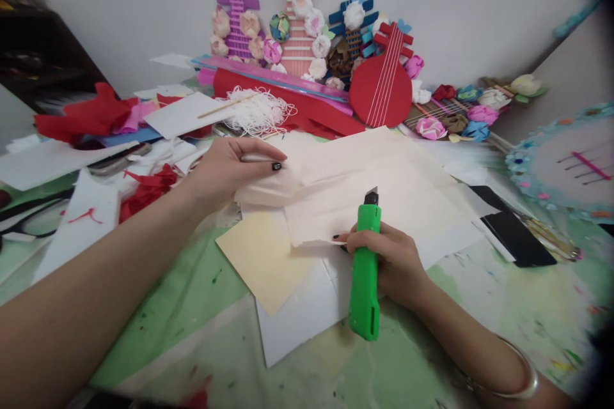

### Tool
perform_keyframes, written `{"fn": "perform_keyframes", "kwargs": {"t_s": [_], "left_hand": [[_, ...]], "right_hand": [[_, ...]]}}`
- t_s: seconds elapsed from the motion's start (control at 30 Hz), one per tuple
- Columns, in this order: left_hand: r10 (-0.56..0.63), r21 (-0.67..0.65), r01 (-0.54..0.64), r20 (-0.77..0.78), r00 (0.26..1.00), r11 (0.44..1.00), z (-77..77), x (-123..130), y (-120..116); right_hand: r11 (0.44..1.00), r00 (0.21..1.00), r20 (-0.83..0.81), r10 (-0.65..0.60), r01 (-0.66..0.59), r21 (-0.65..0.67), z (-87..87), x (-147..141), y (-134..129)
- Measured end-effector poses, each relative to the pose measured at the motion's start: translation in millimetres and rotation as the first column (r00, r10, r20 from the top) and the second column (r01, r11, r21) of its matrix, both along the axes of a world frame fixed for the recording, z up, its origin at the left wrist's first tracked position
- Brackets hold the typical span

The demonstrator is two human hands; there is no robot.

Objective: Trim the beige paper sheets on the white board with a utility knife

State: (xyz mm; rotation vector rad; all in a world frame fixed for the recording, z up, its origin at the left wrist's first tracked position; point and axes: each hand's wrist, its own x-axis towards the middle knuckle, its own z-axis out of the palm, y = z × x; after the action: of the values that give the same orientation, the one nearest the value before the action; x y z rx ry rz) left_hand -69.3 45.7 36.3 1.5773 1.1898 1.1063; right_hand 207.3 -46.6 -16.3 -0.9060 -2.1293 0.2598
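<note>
My right hand (398, 262) is wrapped round a green box cutter (367, 275), its short blade sticking out at the top and pointing away from me. The fingertips of this hand also meet the edge of a thin cream sheet of paper (355, 172). On the left, my left hand (235, 169) pinches a folded piece of the cream paper between thumb and fingers. A pale yellow card (266, 255) lies partly beneath the cream sheet. White board (297, 326) is under both, on the green table cover.
Behind the paper lie a tangle of white string (261, 112), red fabric (311, 105) and a red lute-shaped craft (381, 92). Glasses (38, 220) and red scraps (151, 192) are on the left. A black phone-like slab (518, 239) and scissors (551, 236) lie on the right.
</note>
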Motion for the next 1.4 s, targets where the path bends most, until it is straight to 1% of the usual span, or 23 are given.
{"fn": "perform_keyframes", "kwargs": {"t_s": [0.1, 0.17, 0.2, 0.27, 0.3, 0.33, 0.37, 0.43, 0.5, 0.57, 0.63, 0.7, 0.73, 0.8, 0.87, 0.97, 1.07, 1.13, 1.23, 1.3, 1.4], "left_hand": [[-0.052, 0.019, 0.052, 0.01, 0.999, 0.998, -3.3, 0.0, 2.0], [-0.143, 0.087, 0.145, -0.027, 0.989, 0.986, -3.8, -2.7, 4.5], [-0.211, 0.142, 0.217, -0.062, 0.976, 0.966, -3.4, -4.7, 5.9], [-0.339, 0.251, 0.381, -0.194, 0.921, 0.89, -2.1, -9.1, 8.1], [-0.378, 0.279, 0.454, -0.286, 0.88, 0.846, -1.6, -10.8, 8.5], [-0.392, 0.28, 0.508, -0.378, 0.839, 0.815, -1.6, -11.7, 8.5], [-0.391, 0.265, 0.545, -0.462, 0.796, 0.795, -2.2, -11.7, 7.9], [-0.354, 0.261, 0.572, -0.57, 0.741, 0.777, -5.6, -8.4, 5.4], [-0.294, 0.311, 0.558, -0.603, 0.741, 0.769, -11.3, -1.9, 1.8], [-0.209, 0.368, 0.506, -0.609, 0.765, 0.78, -17.7, 5.4, -2.1], [-0.102, 0.405, 0.42, -0.61, 0.785, 0.812, -23.0, 11.5, -5.9], [-0.037, 0.427, 0.338, -0.575, 0.817, 0.839, -26.3, 15.5, -9.0], [-0.032, 0.434, 0.309, -0.538, 0.842, 0.846, -27.3, 16.9, -10.3], [-0.063, 0.431, 0.28, -0.453, 0.889, 0.857, -27.8, 18.8, -12.1], [-0.092, 0.411, 0.262, -0.389, 0.917, 0.874, -26.8, 19.8, -13.3], [-0.154, 0.341, 0.287, -0.368, 0.917, 0.895, -23.6, 20.0, -14.5], [-0.235, 0.317, 0.378, -0.408, 0.882, 0.87, -21.7, 20.0, -15.2], [-0.212, 0.345, 0.396, -0.463, 0.861, 0.851, -22.8, 21.0, -15.0], [-0.129, 0.391, 0.349, -0.489, 0.862, 0.852, -26.6, 23.9, -13.7], [-0.118, 0.396, 0.315, -0.448, 0.886, 0.863, -28.7, 25.8, -12.6], [-0.139, 0.357, 0.274, -0.36, 0.923, 0.893, -28.7, 28.1, -11.3]], "right_hand": [[1.0, 0.997, -0.075, -0.011, 0.011, -0.009, 2.5, -0.6, -0.6], [0.998, 0.988, -0.143, -0.063, 0.06, -0.027, 3.5, -0.7, -1.1], [0.995, 0.978, -0.179, -0.103, 0.097, -0.038, 3.5, -0.6, -1.4], [0.983, 0.955, -0.234, -0.181, 0.171, -0.065, 3.1, -0.5, -1.7], [0.977, 0.944, -0.253, -0.213, 0.2, -0.076, 2.8, -0.5, -1.7], [0.972, 0.936, -0.264, -0.235, 0.221, -0.083, 2.6, -0.6, -1.5], [0.969, 0.933, -0.264, -0.246, 0.231, -0.084, 2.5, -0.9, -1.2], [0.969, 0.936, -0.252, -0.248, 0.238, -0.066, 2.8, -1.5, -0.6], [0.971, 0.942, -0.236, -0.24, 0.238, -0.038, 3.5, -2.2, -0.2], [0.971, 0.945, -0.227, -0.236, 0.24, -0.011, 4.0, -2.6, -0.2], [0.968, 0.944, -0.229, -0.238, 0.249, 0.018, 3.8, -2.8, -0.6], [0.966, 0.943, -0.231, -0.238, 0.254, 0.042, 3.1, -3.2, -1.0], [0.966, 0.944, -0.231, -0.236, 0.253, 0.048, 2.8, -3.6, -1.2], [0.964, 0.942, -0.235, -0.241, 0.259, 0.052, 2.3, -4.7, -1.3], [0.961, 0.938, -0.244, -0.246, 0.269, 0.063, 2.4, -6.0, -1.0], [0.956, 0.932, -0.273, -0.24, 0.275, 0.099, 2.4, -7.7, 0.4], [0.954, 0.926, -0.297, -0.231, 0.276, 0.12, 1.6, -8.2, 1.6], [0.954, 0.927, -0.302, -0.223, 0.271, 0.13, 0.9, -8.1, 1.8], [0.953, 0.927, -0.306, -0.218, 0.27, 0.137, 0.4, -8.0, 1.6], [0.953, 0.924, -0.313, -0.218, 0.271, 0.137, 0.5, -8.2, 1.3], [0.959, 0.927, -0.308, -0.214, 0.26, 0.116, 1.1, -9.2, 1.0]]}}
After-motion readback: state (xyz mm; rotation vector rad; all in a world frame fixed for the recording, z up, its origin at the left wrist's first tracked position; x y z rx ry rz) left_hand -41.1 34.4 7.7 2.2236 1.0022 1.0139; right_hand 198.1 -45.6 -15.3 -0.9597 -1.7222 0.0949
